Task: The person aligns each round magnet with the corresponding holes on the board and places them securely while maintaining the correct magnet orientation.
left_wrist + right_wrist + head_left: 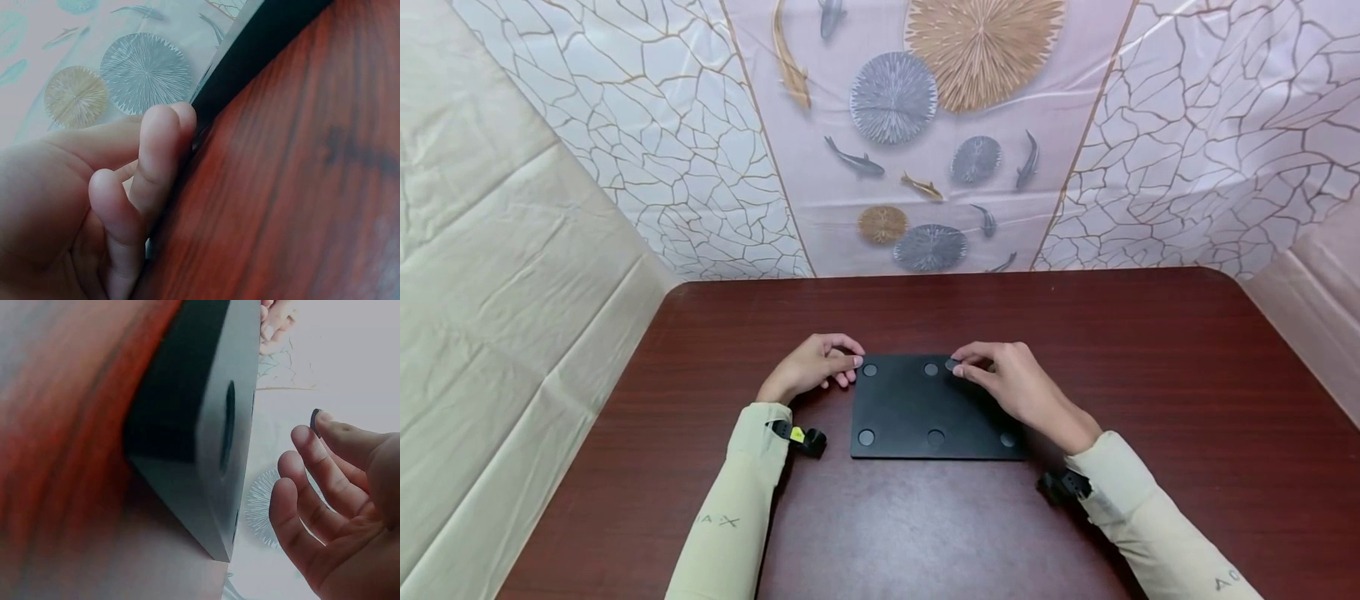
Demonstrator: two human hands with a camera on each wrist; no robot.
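Note:
A flat black rectangular board (917,406) lies on the table, with round recesses or inset discs in two rows along its long sides. At the board's far left corner, my left hand (815,365) grips the edge with thumb and index finger. Its curled fingers (156,147) are against the board's side in the left wrist view. My right hand (1017,385) pinches a small dark disc (315,423) between thumb and index finger, raised over the far right part of the board. In the head view this hand hides the board's far right corner.
The dark reddish wooden table (737,317) extends around the board. A patterned cloth (820,225) hangs behind the far edge, and a pale cloth (512,292) hangs at the left. Each wrist wears a small black camera (808,442).

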